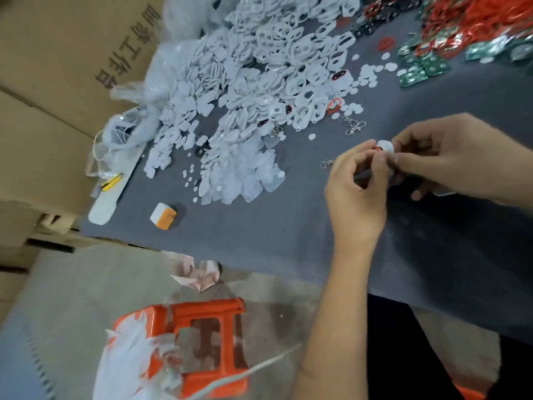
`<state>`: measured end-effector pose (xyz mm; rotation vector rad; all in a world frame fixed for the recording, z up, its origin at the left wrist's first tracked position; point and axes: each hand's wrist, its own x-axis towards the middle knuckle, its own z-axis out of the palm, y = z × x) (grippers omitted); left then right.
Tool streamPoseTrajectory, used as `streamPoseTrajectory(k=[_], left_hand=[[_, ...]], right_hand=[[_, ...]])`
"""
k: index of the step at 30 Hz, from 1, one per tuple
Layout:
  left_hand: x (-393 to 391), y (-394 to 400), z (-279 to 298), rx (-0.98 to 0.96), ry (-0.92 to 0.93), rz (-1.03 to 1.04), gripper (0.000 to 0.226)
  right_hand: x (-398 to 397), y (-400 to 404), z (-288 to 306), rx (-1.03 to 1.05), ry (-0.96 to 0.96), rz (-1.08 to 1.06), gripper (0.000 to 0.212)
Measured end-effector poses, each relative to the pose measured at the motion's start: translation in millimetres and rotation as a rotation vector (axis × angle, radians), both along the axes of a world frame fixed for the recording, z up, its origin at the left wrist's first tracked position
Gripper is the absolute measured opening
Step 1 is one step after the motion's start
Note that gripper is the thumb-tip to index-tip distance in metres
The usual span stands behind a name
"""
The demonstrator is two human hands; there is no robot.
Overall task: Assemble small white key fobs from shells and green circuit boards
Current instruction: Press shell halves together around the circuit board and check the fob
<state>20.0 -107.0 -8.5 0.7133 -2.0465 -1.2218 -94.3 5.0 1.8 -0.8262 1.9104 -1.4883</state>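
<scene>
Your left hand (359, 186) and your right hand (450, 160) meet over the gray table (288, 232), and both pinch one small white fob (385, 147). Left fingers are curled, with the thumb and first finger pressed on the fob's near side. Right fingers are curled too and hold its far side. A bit of red shows at the fob's edge. It sits up in the air between your fingertips, just above the table, not lying on it.

Far from your hands, a big pile of white shells (288, 62) covers the middle of the table. Next to it, closer to you, is a pile of clear covers (248, 174). Small white dots (366, 79) lie scattered to the right of the shells. Green boards (424, 67) sit at the far right, and a heap of red rings (476, 21) lies behind them. Two metal clips (353, 125) lie near your right hand. One more clip (327, 163) lies just beside your left hand.

An orange and white block (163, 215) sits alone near the table's left edge. Plastic bags (127, 134) bunch up at that edge. Brown boxes (57, 67) stand behind the table. An orange stool (202, 342) stands on the floor below, with plastic draped on it.
</scene>
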Motion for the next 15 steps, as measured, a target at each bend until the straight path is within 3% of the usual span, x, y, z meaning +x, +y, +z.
streamPoseTrajectory(k=[15], left_hand=[[-0.6, -8.0, 10.1, 0.078, -0.135, -0.108, 0.015]], right_hand=[[0.3, -0.4, 1.0, 0.019, -0.025, -0.001, 0.013]])
